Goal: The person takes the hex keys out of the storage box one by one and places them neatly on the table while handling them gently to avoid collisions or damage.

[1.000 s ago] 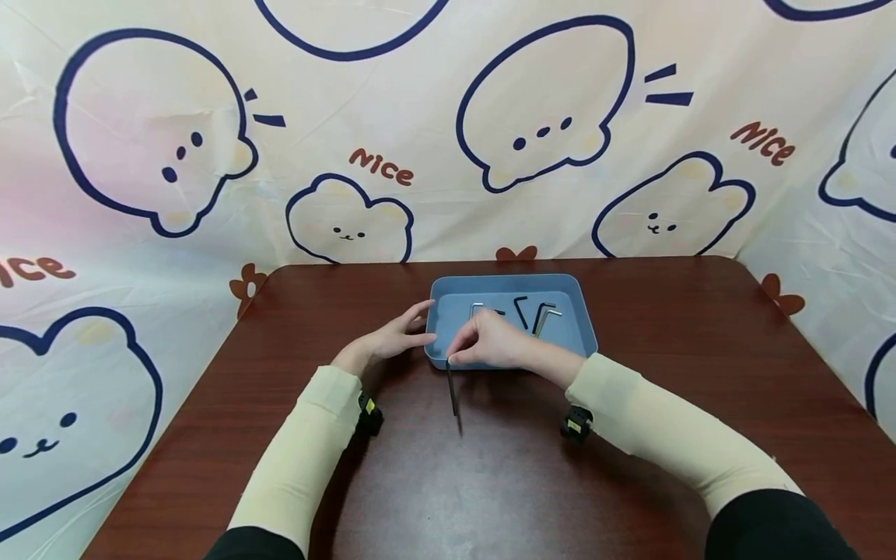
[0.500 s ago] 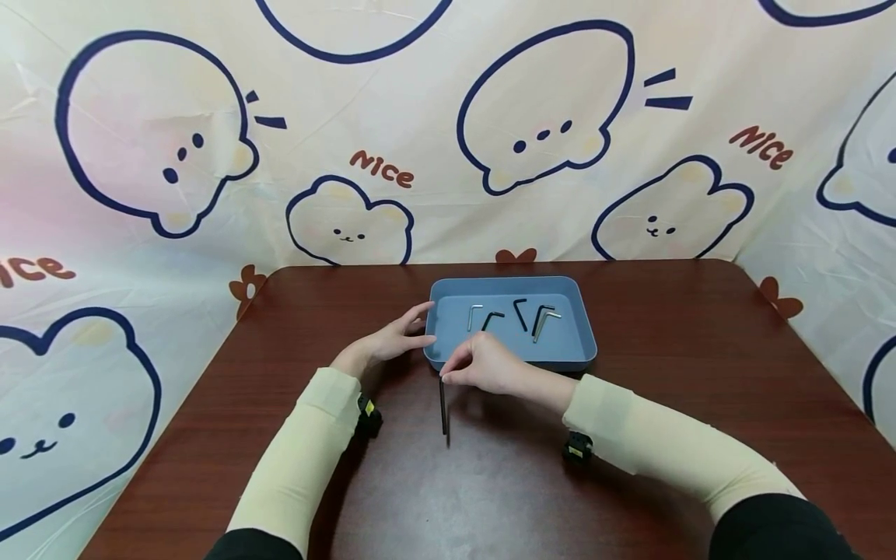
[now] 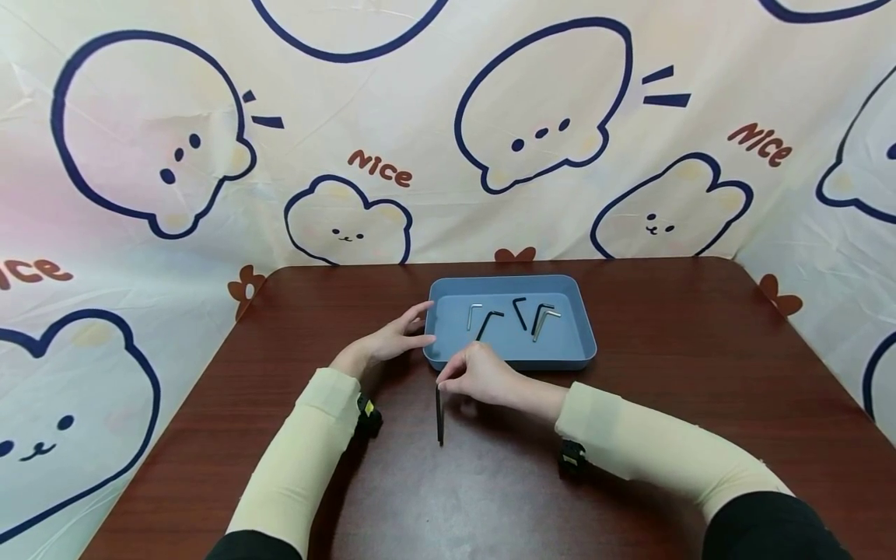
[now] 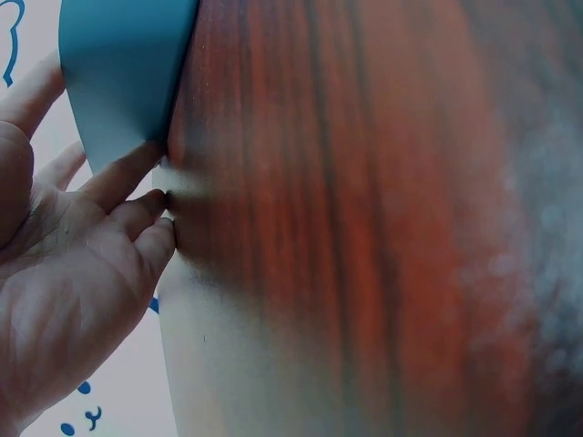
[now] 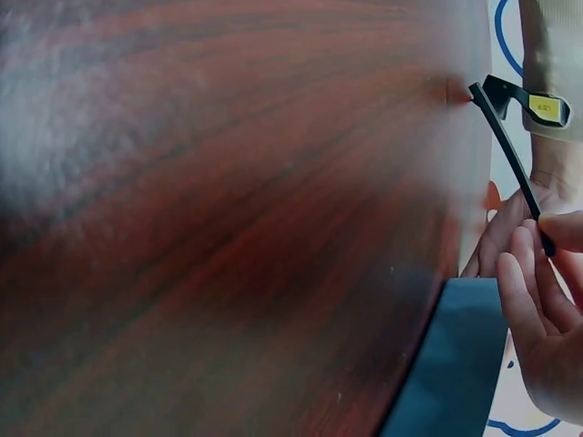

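Note:
My right hand [image 3: 481,375] pinches a black hex key [image 3: 439,416] just in front of the blue tray [image 3: 518,363]. The key points down towards the table; whether its lower end touches the wood, I cannot tell. In the right wrist view the black hex key [image 5: 510,155] slants up from between the thumb and fingers. My left hand [image 3: 385,341] rests with extended fingers against the tray's left side, as the left wrist view also shows. Inside the tray lie several more hex keys, among them a black one [image 3: 489,323] and a silver one [image 3: 470,317].
The brown wooden table [image 3: 665,350] carries the tray near its far edge. Behind it hangs a pale cloth [image 3: 434,225] with cartoon animals. Each wrist wears a small black camera, such as the right one [image 3: 573,454].
My right hand has moved back towards me and slightly left, out over the tray's near rim, with the black hex key. More keys in the tray now show. My left hand stays put.

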Tool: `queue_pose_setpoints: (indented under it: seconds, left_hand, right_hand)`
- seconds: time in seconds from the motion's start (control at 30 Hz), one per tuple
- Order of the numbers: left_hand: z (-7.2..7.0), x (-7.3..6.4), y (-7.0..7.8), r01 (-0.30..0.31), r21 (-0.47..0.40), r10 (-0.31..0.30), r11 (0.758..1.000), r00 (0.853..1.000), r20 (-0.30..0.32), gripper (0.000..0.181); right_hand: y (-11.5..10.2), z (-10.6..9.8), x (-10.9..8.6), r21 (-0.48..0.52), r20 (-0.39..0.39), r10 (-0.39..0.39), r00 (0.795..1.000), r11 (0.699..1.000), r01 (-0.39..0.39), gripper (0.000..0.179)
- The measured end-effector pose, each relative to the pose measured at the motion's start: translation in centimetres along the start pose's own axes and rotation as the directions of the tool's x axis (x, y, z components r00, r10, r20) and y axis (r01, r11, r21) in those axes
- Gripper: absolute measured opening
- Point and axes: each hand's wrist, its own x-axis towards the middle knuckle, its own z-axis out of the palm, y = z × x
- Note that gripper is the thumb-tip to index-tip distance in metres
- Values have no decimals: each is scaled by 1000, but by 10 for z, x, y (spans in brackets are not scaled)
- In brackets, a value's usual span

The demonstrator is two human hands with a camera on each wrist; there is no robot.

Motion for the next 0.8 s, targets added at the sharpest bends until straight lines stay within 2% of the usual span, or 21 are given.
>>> queue_pose_setpoints:
  seconds: [0.17,0.33,0.57,0.8]
  left_hand:
    - [0,1,-1,6,2,-6,1000,1000,-2,75]
    - [-1,2,-2,12,12,-12,1000,1000,-5,75]
    - [-1,2,0,6,10,-6,1000,1000,-7,74]
    - [-1,2,-1,1,5,-1,1000,1000,4,76]
  right_hand:
    - [2,4,0,-7,10,28,1000,1000,-27,7]
    - [5,6,-1,-23,17,12,1000,1000,-12,9]
    - [10,10,0,-67,25,44,999,997,-42,10]
    - [14,15,-1,-86,33,40,999,996,-37,10]
